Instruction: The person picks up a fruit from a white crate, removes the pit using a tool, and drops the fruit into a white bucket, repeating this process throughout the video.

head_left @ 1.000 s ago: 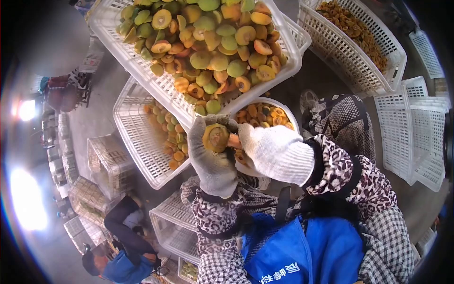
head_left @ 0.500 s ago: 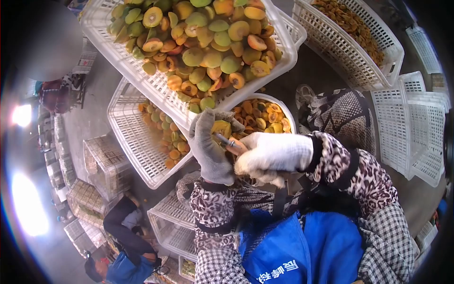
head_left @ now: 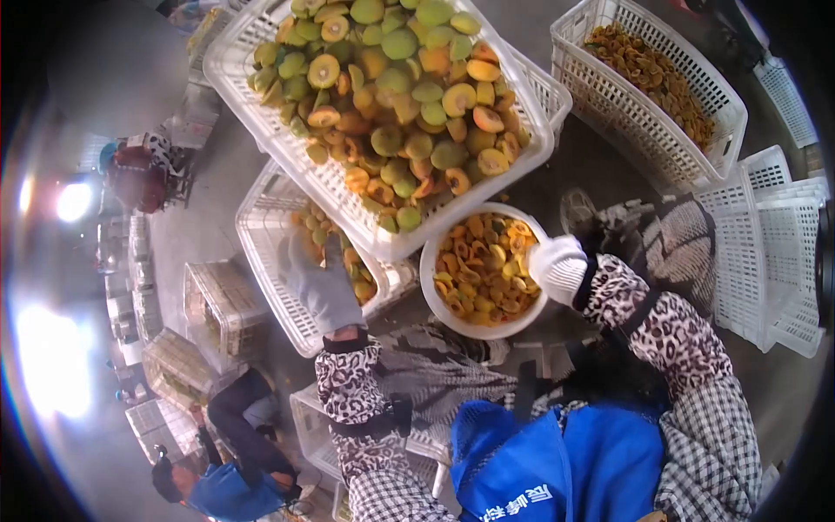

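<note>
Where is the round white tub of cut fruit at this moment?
In the head view, the tub sits just right of centre, below the heaped upper crate, with the right hand at its right rim.

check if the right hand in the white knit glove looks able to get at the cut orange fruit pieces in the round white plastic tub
Probably yes. The right hand is beside the tub's rim, the tub is open on top, and nothing visible blocks the fruit pieces.

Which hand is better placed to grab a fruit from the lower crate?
Probably the left: the left hand is over the lower crate, beside its fruit; the right hand is at the white bucket's right side.
</note>
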{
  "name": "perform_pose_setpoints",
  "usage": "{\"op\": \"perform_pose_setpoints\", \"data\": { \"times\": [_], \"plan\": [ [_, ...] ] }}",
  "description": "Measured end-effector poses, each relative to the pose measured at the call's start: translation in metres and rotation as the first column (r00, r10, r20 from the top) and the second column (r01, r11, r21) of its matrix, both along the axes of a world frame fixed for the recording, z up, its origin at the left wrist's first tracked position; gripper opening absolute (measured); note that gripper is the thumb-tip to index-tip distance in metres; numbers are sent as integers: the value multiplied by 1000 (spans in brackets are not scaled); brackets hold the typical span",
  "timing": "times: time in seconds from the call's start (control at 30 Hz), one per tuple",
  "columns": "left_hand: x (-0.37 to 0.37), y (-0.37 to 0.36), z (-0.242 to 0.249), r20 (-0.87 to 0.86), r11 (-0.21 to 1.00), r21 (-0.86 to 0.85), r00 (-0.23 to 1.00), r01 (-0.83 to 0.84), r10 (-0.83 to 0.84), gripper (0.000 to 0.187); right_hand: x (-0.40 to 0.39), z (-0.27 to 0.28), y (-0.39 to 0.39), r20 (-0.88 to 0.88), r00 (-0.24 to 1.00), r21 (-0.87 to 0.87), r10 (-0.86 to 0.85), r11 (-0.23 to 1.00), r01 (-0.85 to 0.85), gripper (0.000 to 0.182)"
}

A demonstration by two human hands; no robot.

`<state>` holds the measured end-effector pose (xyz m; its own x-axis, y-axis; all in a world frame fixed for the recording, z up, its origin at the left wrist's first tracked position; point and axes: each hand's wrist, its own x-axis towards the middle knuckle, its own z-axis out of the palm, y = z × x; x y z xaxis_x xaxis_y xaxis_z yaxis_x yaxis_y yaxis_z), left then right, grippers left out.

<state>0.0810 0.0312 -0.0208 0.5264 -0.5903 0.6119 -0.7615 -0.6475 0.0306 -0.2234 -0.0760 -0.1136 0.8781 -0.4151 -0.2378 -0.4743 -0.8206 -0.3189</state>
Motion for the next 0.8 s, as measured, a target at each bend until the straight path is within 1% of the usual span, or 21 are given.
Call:
{"op": "perform_pose_setpoints", "data": {
  "times": [0.03, 0.07, 0.13, 0.17, 0.2, 0.23, 0.27, 0.3, 0.33, 0.37, 0.4, 0.43, 0.47, 0.5, 0.53, 0.57, 0.6, 0.63, 0.67, 0.73, 0.8],
  "plan": [
    [1, -22, 11, -285, 989, -94, 949, 114, -136, 26, 27, 18, -4, -459, 888, 216, 19, 972, 90, 27],
    [2, -41, 14, -538, 960, -207, 797, 190, -274, 28, 21, 13, 0, -281, 958, 317, -63, 936, 155, 25],
    [14, -94, -3, -308, 856, -14, 813, 516, -495, 38, 16, 35, 7, -133, 991, 138, -27, 989, 46, 25],
    [24, -121, -23, -309, 855, -17, 810, 519, -498, 38, 22, 52, 2, -189, 974, 307, -127, 934, 182, 22],
    [35, -143, -51, -225, 795, 113, 795, 596, -564, 42, 17, 54, 1, -119, 988, 249, -102, 960, 129, 23],
    [33, -155, -59, -149, 721, 248, 761, 647, -632, 46, 15, 58, -3, -136, 989, 247, -67, 964, 99, 24],
    [33, -156, -62, -150, 719, 245, 758, 650, -635, 46, 14, 64, -10, -150, 988, 240, -33, 968, 68, 25],
    [23, -153, -48, -450, 825, 54, 751, 562, -483, 45, 14, 69, -15, -57, 986, 282, -159, 944, 169, 26],
    [11, -144, -31, -719, 913, -75, 613, 400, -328, 44, 14, 77, -16, 31, 957, 342, -289, 903, 261, 30],
    [-8, -127, -6, -824, 884, -354, 345, 305, -449, 37, 17, 92, -22, 43, 946, 429, -322, 861, 274, 31],
    [-2, -109, -3, -846, 819, -526, -43, 230, -532, 37, 19, 102, -23, 47, 943, 444, -330, 853, 276, 31],
    [4, -90, 0, -716, 760, -645, -412, 79, -564, 38, 21, 110, -21, 151, 918, 512, -368, 823, 245, 32],
    [-22, -76, 23, -506, 750, -601, -594, -278, -625, 43, 25, 112, -18, 248, 880, 571, -405, 795, 205, 33],
    [-32, -65, 25, -409, 748, -562, -666, -354, -623, 42, 30, 110, -17, 649, 730, 326, -212, 945, -15, 26],
    [-41, -56, 25, -299, 745, -511, -724, -429, -622, 41, 36, 105, -10, 644, 735, 335, -213, 942, -21, 26],
    [-54, -51, 24, -296, 746, -502, -724, -437, -623, 41, 42, 98, -2, 569, 780, 404, -262, 914, 12, 26],
    [-68, -47, 24, -225, 699, -475, -694, -535, -684, 40, 47, 98, 4, 486, 819, 467, -306, 883, 53, 26],
    [-77, -42, 23, -154, 644, -439, -654, -626, -741, 39, 49, 101, 7, 452, 834, 474, -316, 877, 76, 27],
    [-81, -36, 21, -146, 643, -431, -654, -633, -742, 39, 51, 105, 10, 442, 840, 472, -314, 878, 80, 27],
    [-88, -24, 22, -264, 660, -562, -648, -499, -715, 37, 55, 111, 17, 298, 882, 542, -364, 825, 157, 28],
    [-95, -17, 31, -316, 661, -580, -617, -476, -721, 36, 57, 119, 20, 263, 898, 545, -352, 823, 162, 28]
  ]
}}
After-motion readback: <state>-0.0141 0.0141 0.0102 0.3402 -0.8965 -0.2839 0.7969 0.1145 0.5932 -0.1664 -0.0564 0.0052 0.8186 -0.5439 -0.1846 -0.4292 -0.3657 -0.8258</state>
